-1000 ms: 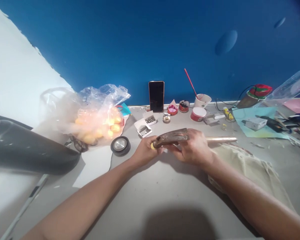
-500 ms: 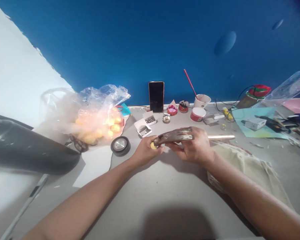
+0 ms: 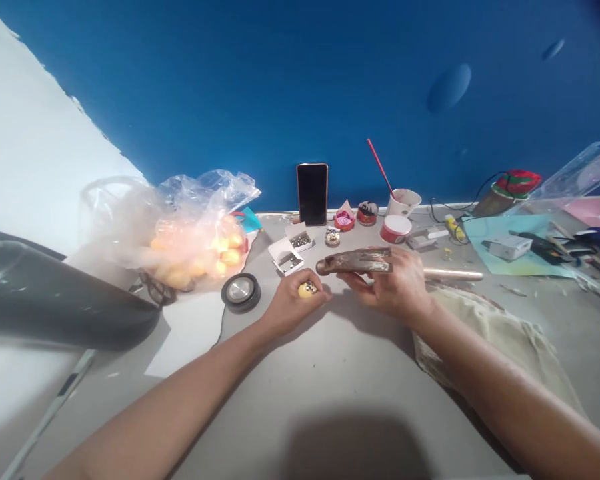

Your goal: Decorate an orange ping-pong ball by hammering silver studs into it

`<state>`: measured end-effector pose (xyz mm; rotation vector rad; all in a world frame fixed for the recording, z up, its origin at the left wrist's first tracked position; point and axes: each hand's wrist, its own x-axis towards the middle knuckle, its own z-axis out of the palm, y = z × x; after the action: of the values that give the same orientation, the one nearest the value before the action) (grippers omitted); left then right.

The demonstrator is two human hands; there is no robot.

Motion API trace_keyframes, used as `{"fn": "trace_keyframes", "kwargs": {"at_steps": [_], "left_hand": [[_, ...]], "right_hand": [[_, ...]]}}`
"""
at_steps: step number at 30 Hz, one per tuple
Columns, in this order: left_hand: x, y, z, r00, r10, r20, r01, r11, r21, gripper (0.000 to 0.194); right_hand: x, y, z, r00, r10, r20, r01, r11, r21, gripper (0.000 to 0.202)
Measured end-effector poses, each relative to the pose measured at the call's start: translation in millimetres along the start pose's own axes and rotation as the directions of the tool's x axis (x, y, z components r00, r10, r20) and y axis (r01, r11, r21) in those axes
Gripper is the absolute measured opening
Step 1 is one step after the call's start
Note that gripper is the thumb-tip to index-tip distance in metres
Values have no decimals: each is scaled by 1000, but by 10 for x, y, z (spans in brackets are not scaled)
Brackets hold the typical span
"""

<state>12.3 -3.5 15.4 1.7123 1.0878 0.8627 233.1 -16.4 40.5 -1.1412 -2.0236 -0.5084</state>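
In the middle of the table my left hand is closed around a small yellow round piece with bits of shiny metal on its top. My right hand grips a worn claw hammer close to its head, and the wooden handle pokes out to the right. The hammer's striking face is just right of the yellow piece and apart from it. Behind my left hand stand two small open white boxes, a nearer one and a farther one, with tiny metal pieces inside.
A black round disc lies left of my left hand. Further left are a clear bag of yellow items and a dark cylinder. A phone, a paper cup and a red-sided tub line the wall. Beige cloth lies right.
The hammer has moved right with my right hand, off the yellow piece. The metal bits on the yellow piece now show. My left hand has stayed nearly in place.
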Motion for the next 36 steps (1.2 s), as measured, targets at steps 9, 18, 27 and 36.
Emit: {"fn": "trace_keyframes", "kwargs": {"at_steps": [9, 18, 27, 36], "left_hand": [[20, -172, 32, 1000, -23, -15, 19, 983, -185, 45], [27, -122, -6, 999, -33, -24, 25, 957, -289, 47], [42, -162, -6, 998, -54, 17, 57, 935, -350, 45], [-6, -55, -44, 996, 3, 94, 10, 990, -143, 19]], "right_hand": [[-109, 235, 224, 943, 99, 317, -80, 994, -72, 12], [-117, 240, 277, 856, 27, 516, -93, 990, 102, 8], [-130, 313, 314, 897, 0, 442, -183, 911, 371, 12], [-134, 265, 343, 898, 140, 417, -292, 898, 328, 18]]}}
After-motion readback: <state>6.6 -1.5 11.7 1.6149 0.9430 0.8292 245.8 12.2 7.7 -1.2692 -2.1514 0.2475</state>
